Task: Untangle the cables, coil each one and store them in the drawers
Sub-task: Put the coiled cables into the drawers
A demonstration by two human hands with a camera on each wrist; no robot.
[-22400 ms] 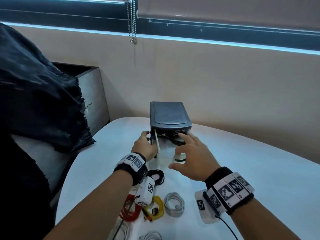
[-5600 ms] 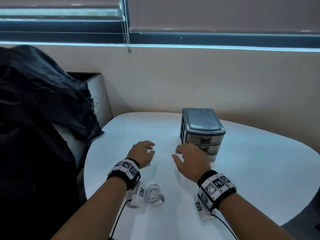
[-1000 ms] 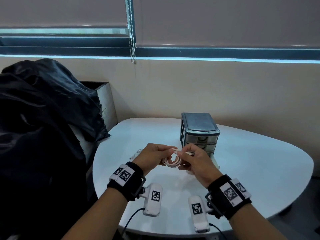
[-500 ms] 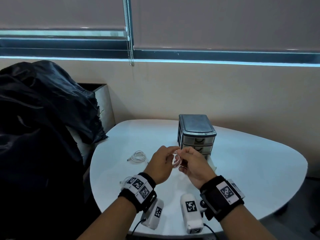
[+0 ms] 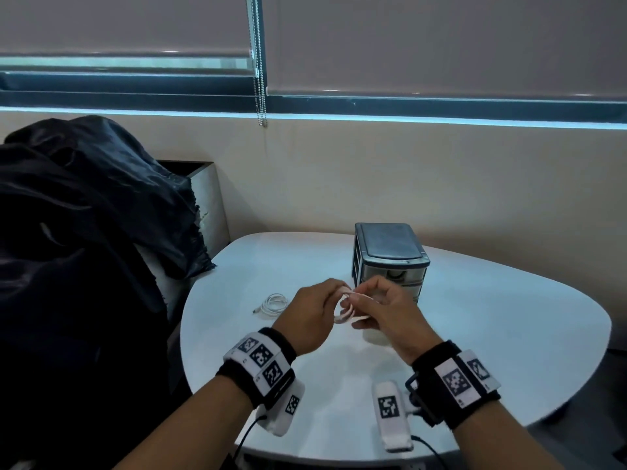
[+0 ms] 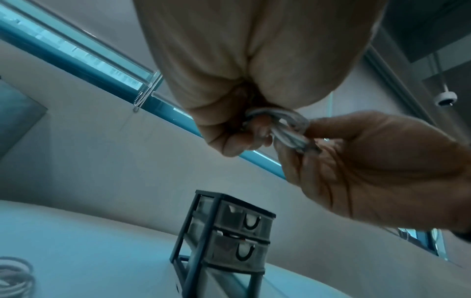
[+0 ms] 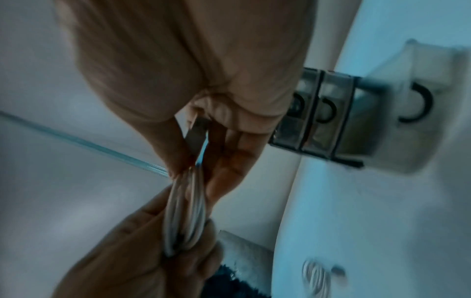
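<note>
Both hands hold one small white cable coil (image 5: 343, 314) up in front of the drawer unit (image 5: 390, 257). My left hand (image 5: 314, 308) grips its left side, fingers curled round the loops (image 6: 282, 129). My right hand (image 5: 380, 308) pinches the other side and the cable's end (image 7: 188, 205). A second white coiled cable (image 5: 273, 302) lies on the table left of my hands, also seen in the right wrist view as a coiled cable (image 7: 316, 279). The small grey drawer unit (image 6: 229, 242) has its two upper drawers closed; the bottom drawer (image 7: 418, 108) stands pulled out.
The white rounded table (image 5: 475, 317) carries only the drawer unit and the loose coil. A dark cloth (image 5: 84, 232) is draped over a grey box at the left. A beige wall, window blind and bead chain (image 5: 259, 79) lie behind.
The two hands have kept the white coil between them, working its loops together a little tighter and closer to the drawer unit. The head view has shifted slightly.
</note>
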